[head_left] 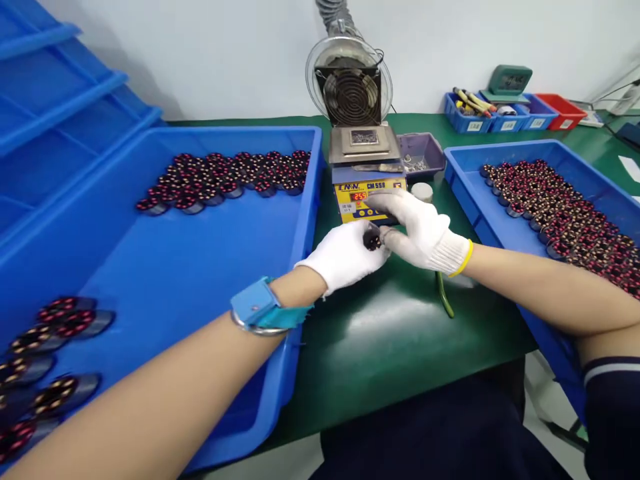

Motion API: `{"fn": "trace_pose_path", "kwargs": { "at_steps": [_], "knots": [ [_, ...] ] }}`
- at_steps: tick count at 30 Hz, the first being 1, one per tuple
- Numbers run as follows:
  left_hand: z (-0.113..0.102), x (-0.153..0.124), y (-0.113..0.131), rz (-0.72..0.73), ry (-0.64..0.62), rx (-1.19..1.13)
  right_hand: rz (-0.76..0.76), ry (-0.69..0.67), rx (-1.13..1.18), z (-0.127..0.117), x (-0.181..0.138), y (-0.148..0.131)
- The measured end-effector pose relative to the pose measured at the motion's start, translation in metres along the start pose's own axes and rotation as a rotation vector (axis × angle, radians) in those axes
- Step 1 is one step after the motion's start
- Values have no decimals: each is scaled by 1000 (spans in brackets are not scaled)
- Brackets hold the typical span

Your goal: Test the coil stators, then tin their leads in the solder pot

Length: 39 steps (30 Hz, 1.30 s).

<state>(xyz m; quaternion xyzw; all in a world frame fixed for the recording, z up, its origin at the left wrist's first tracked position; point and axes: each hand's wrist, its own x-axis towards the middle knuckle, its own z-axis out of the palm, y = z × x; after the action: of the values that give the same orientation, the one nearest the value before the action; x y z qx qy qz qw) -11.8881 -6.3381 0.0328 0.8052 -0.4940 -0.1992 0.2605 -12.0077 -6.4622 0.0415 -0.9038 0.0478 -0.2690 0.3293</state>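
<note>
My left hand (pixel 350 257), in a white glove, has its fingers closed round a small dark round wound coil core (pixel 372 240). One end of the core faces up, and the rest is hidden in the glove. My right hand (pixel 417 227), gloved in white with a yellow cuff edge, is right beside it. Its thumb meets the side of the core while the upper fingers stretch apart from the thumb, in front of the yellow solder pot (pixel 371 193) marked CM 558, whose red display seems to read 259. Below my right wrist a curved green handle (pixel 444 297) lies on the bench.
A large blue bin (pixel 210 247) with several wound cores stands left, and another blue bin (pixel 463 157) full of them stands right. Behind the pot is a fan on an exhaust hose (pixel 353 97). A purple tray (pixel 435 150), a white-lidded jar (pixel 423 192) and small boxes (pixel 470 123) sit at the back.
</note>
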Motion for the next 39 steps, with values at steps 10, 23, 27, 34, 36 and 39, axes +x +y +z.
{"fn": "trace_pose_path", "kwargs": {
  "at_steps": [10, 23, 27, 34, 36, 39],
  "knots": [
    [-8, 11, -6, -138, -175, -1369, 81, -125, -173, -3, -1, -1],
    [-8, -3, 6, -90, 32, -836, 65, -319, -503, -19, 0, -15],
    [-8, 0, 4, -141, 59, -1077, 189, -179, -213, -9, 1, -4],
    [-11, 3, 0, -82, 237, -935, 315, -184, 326, 6, 3, 8],
    [-11, 4, -1, -79, 326, -868, 296, -146, 306, 5, 1, 6],
    [-11, 5, -1, -110, 404, -859, 309, -72, 297, 0, -1, 6]
  ]
}}
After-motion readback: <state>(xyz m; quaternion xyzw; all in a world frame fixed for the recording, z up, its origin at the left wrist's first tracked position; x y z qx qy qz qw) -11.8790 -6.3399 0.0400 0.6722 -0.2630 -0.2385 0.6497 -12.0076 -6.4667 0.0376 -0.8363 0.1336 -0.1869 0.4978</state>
